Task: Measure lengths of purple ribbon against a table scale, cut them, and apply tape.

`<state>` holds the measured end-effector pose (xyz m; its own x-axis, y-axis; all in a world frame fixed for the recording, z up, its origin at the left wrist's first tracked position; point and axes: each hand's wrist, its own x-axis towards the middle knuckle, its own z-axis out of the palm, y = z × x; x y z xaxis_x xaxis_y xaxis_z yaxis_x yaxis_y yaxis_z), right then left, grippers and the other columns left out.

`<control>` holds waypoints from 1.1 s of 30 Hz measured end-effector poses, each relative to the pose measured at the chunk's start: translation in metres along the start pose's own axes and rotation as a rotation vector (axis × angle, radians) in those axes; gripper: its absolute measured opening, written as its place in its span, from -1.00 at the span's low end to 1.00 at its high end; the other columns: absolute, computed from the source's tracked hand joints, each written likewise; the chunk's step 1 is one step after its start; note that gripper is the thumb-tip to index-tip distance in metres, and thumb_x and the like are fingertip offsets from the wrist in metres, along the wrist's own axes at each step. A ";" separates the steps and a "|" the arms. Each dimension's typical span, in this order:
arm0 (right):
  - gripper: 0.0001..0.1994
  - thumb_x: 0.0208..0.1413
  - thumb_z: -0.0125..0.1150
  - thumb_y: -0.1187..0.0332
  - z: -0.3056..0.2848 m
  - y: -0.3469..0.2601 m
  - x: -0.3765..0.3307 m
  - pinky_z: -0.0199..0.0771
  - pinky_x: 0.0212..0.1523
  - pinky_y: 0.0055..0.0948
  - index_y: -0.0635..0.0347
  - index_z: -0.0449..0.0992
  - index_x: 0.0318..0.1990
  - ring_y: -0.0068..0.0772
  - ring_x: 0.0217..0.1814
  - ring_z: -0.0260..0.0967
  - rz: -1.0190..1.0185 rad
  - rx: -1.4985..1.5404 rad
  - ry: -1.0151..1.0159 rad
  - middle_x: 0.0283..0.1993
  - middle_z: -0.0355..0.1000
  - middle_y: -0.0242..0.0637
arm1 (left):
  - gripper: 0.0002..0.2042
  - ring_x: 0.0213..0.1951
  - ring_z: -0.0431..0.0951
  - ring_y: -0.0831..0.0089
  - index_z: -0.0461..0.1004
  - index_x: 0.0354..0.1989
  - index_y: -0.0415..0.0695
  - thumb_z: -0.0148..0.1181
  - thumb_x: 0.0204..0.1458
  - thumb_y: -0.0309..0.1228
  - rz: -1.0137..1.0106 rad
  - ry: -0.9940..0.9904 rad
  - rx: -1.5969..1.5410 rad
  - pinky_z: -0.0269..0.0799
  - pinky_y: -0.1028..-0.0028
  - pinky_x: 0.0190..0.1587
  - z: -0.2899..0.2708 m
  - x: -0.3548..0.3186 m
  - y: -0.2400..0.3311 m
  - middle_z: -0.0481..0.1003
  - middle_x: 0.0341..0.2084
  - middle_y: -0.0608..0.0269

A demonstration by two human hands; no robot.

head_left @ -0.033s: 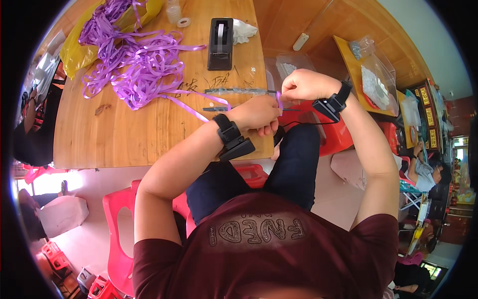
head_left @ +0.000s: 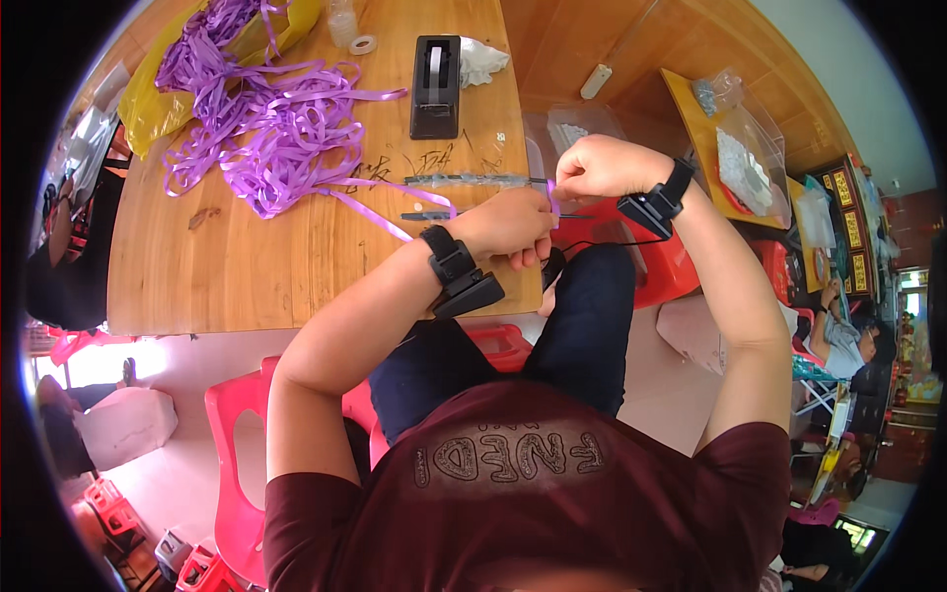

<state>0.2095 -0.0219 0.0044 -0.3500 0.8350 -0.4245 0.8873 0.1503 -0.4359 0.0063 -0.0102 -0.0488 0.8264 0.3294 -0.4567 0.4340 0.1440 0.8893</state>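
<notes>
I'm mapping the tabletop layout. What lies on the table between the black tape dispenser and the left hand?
In the head view, between the tape dispenser and the left hand lie a long clear ruler and a small dark tool, crossed by purple ribbon.

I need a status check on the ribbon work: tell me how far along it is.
No finished pieces show. In hand: both hands, left hand and right hand, pinch one purple ribbon strip at the wooden table's edge. Left: a big tangled heap of purple ribbon lies beside the black tape dispenser.
</notes>
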 end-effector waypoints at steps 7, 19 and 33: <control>-0.72 0.05 0.30 0.15 -0.003 -0.006 0.016 0.46 -0.39 -0.28 0.20 0.66 -0.45 -0.35 -0.46 0.49 0.128 -0.059 -0.111 -0.52 0.56 -0.25 | -0.78 -0.68 0.43 0.54 0.40 -0.30 -0.22 -0.12 0.29 -0.35 0.008 -0.015 0.006 0.31 0.54 -0.68 0.000 0.008 -0.008 0.47 -0.58 0.27; -0.48 -0.08 0.41 -0.10 0.001 -0.015 0.003 0.44 -0.48 -0.29 0.30 0.60 -0.59 -0.26 -0.55 0.47 0.462 -0.188 -0.037 -0.59 0.50 -0.18 | -0.78 -0.66 0.44 0.55 0.40 -0.30 -0.24 -0.11 0.30 -0.36 0.016 -0.021 0.019 0.34 0.55 -0.68 -0.001 0.010 -0.010 0.46 -0.57 0.27; -0.68 -0.13 0.24 0.45 0.011 -0.031 0.003 0.51 -0.14 -0.13 -0.05 0.64 -0.14 -0.12 -0.10 0.54 -0.013 -0.500 -0.059 -0.23 0.60 -0.23 | -0.79 -0.68 0.42 0.58 0.39 -0.32 -0.17 -0.09 0.30 -0.34 -0.030 0.007 0.077 0.29 0.54 -0.69 0.001 0.007 -0.004 0.46 -0.57 0.31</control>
<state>0.1782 -0.0302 0.0078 -0.3654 0.8020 -0.4725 0.9129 0.4078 -0.0137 0.0110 -0.0089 -0.0554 0.8104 0.3324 -0.4824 0.4848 0.0819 0.8708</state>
